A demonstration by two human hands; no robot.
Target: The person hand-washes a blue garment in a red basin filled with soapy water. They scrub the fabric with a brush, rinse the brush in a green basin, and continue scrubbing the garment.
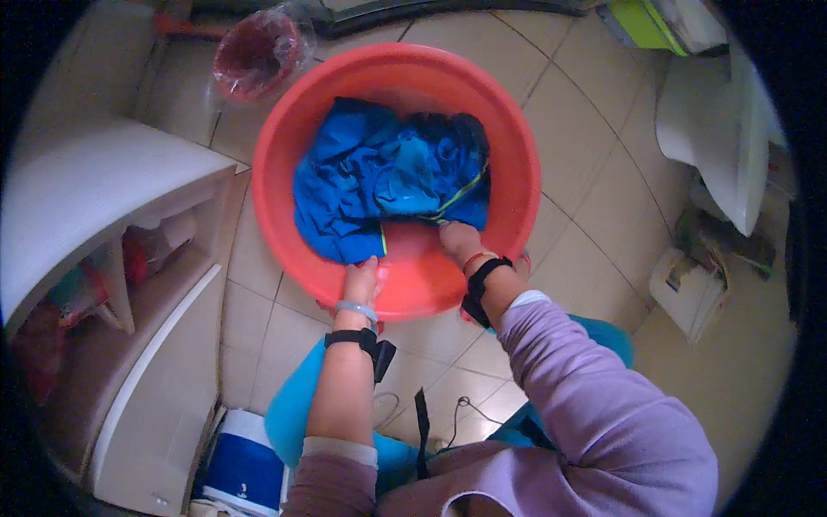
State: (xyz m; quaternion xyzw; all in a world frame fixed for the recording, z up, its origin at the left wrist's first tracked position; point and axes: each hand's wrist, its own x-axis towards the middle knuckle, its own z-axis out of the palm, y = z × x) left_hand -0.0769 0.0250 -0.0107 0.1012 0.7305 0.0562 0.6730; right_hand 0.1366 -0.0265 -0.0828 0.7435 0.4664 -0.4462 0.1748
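Observation:
A bunched blue garment point(345, 164) with yellow-green trim lies in a large round red-orange basin point(269, 185). My left hand point(362, 283) reaches over the basin's near rim, its fingers closed on the garment's near lower corner. To the right, my right hand point(460, 242) is closed on the garment's near edge, beside the yellow-green trim. Between the two hands, the bare basin bottom shows. Folds hide the garment's exact shape, and my fingertips are partly hidden.
A red bin point(256, 56) lined with clear plastic stands beyond the basin on the left. A pale cabinet point(164, 379) with open shelves flanks the left side. At right are a white curved piece of furniture point(719, 142) and a pale box point(687, 289) on the tiled floor point(594, 250).

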